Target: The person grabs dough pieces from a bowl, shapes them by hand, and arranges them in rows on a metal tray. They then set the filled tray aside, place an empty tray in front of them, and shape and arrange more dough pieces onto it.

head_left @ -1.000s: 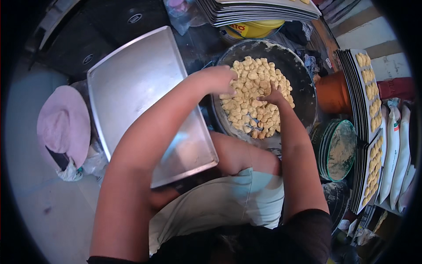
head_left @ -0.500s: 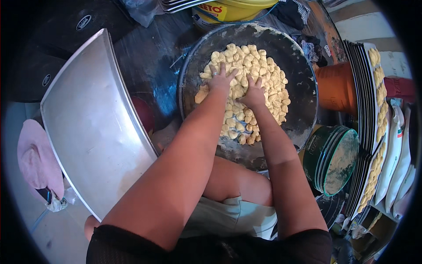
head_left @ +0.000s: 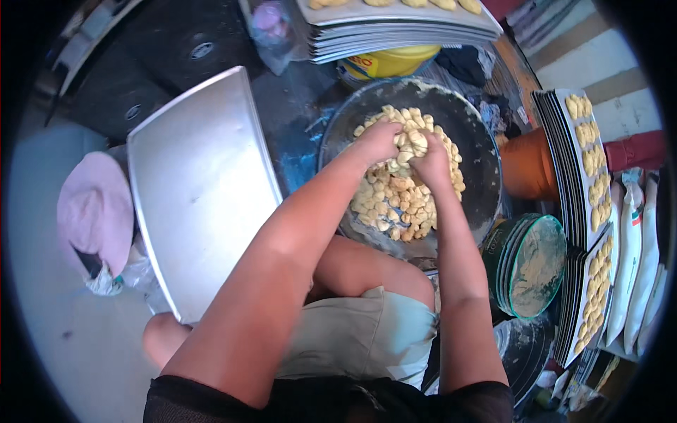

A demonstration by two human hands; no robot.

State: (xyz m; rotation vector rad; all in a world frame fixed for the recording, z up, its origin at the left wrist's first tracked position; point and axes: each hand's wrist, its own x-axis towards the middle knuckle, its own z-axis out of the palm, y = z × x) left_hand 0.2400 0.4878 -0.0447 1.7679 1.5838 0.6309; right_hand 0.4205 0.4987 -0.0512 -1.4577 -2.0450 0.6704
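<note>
A wide dark basin [head_left: 479, 190] with a floured rim holds a heap of small, pale yellow dough pieces [head_left: 402, 218]. Both hands are in it: my left hand [head_left: 381, 139] is curled around one side of a clump of pieces [head_left: 412, 144], and my right hand [head_left: 431, 163] is closed around the other side, lifting them above the rest. A large bare metal tray [head_left: 197, 190] lies tilted slightly at my left, beside my left forearm.
Stacked trays with shaped dough stand behind [head_left: 402, 17] and at the right [head_left: 589, 148]. A yellow bucket [head_left: 388, 63], orange bucket [head_left: 527, 166], stacked green floured containers [head_left: 536, 264], white sacks [head_left: 635, 261] and a pink hat [head_left: 99, 204] surround me.
My hands went from spread on the dough pieces to closed around a raised clump. The view shifted, so the metal tray and basin sit differently in the picture.
</note>
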